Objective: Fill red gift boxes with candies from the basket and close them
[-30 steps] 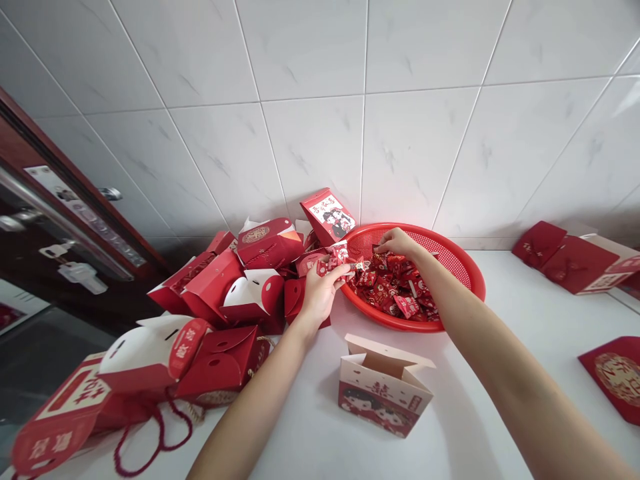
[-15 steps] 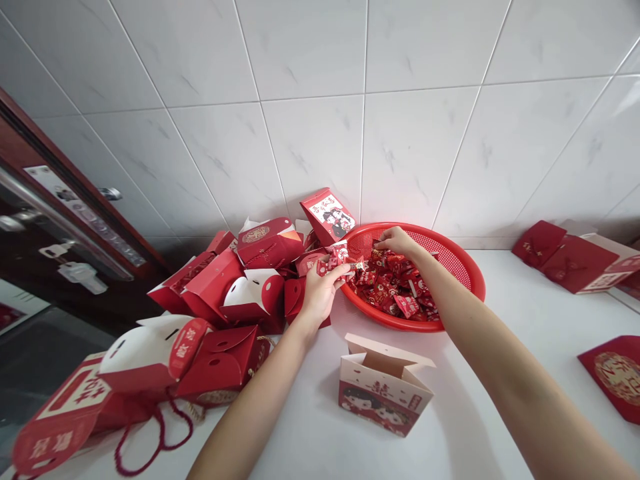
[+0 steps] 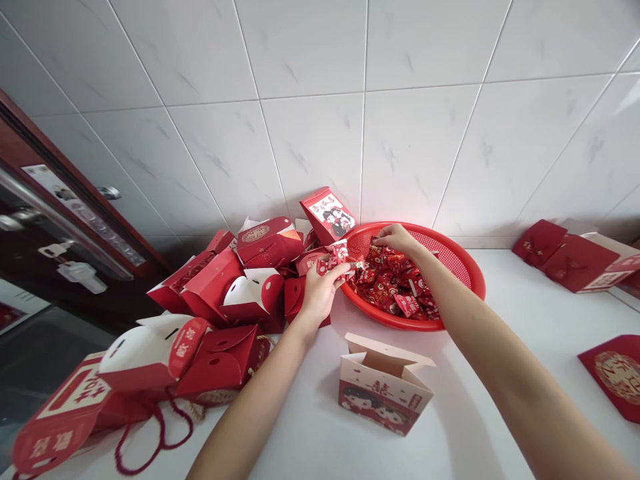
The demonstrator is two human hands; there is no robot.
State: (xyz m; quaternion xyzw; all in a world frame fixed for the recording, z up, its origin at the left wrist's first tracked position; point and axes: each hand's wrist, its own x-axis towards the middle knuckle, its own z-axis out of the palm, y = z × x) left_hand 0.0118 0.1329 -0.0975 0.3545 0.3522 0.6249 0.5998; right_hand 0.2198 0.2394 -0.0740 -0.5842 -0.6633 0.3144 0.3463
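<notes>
My left hand (image 3: 323,288) is closed around red wrapped candies (image 3: 341,253) at the near-left rim of a red plastic basket (image 3: 473,280). Inside the basket lies a heap of red wrapped candies (image 3: 395,287). Over the heap's far-left side, my right hand (image 3: 396,238) has its fingers pinched together, with a dark red wrapper at the tips. Its forearm crosses the basket's right side. In front of the basket stands an upright gift box (image 3: 383,397) in cream and red, with its top open.
Several red and white gift boxes (image 3: 267,243) are piled on the left, some with cords. A box (image 3: 327,215) leans against the tiled wall behind. More red boxes (image 3: 570,257) and a red piece (image 3: 615,377) lie at right. A dark door with keys (image 3: 83,277) is far left.
My right hand has shifted slightly left over the heap of candies. My left hand stays in place with its candies, and the open box has not moved.
</notes>
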